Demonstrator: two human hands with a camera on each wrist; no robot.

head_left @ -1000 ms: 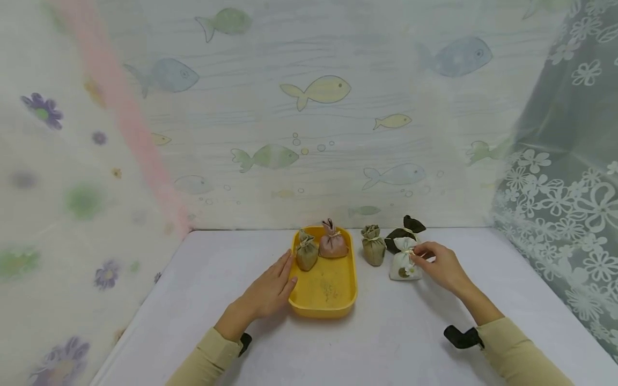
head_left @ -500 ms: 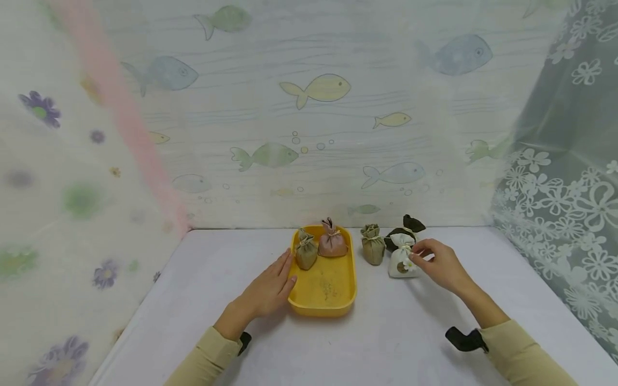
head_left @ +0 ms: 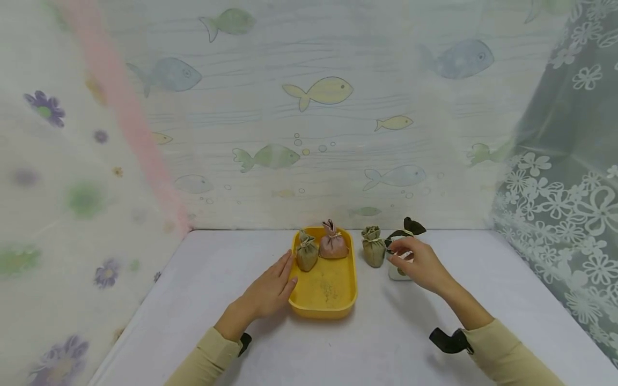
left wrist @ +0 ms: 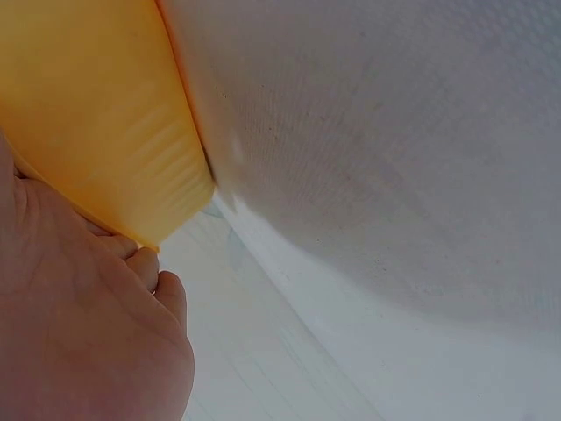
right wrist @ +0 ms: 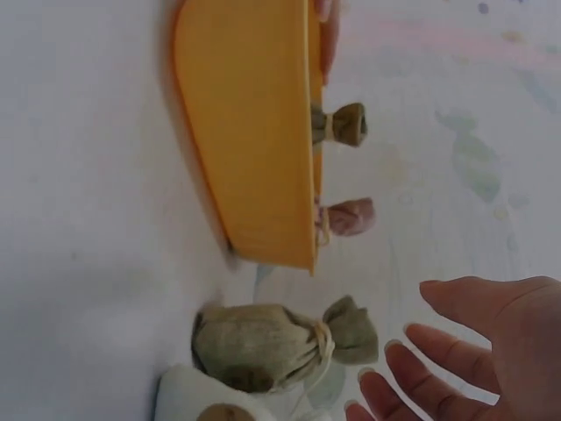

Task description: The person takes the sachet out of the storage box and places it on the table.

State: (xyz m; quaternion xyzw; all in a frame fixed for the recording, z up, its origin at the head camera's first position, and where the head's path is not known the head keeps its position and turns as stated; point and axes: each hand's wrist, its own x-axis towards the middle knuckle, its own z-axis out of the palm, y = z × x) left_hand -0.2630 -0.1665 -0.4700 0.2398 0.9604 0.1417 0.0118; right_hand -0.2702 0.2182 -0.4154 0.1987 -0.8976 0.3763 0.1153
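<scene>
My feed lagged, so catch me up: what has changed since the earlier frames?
The right hand has let go of the white bag and moved left toward the loose green bag, fingers spread, holding nothing. The left hand stays against the tray; the pink bag inside looks unmoved.

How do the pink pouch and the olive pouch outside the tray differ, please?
Colour: the pink pouch is dusty pink, while the olive pouch is grey-green. Place: the pink pouch stands inside the yellow tray; the olive pouch stands on the white table. Shape: the pink pouch looks squatter, the olive pouch slimmer. Both are cloth, tied at the neck, and upright.
</scene>
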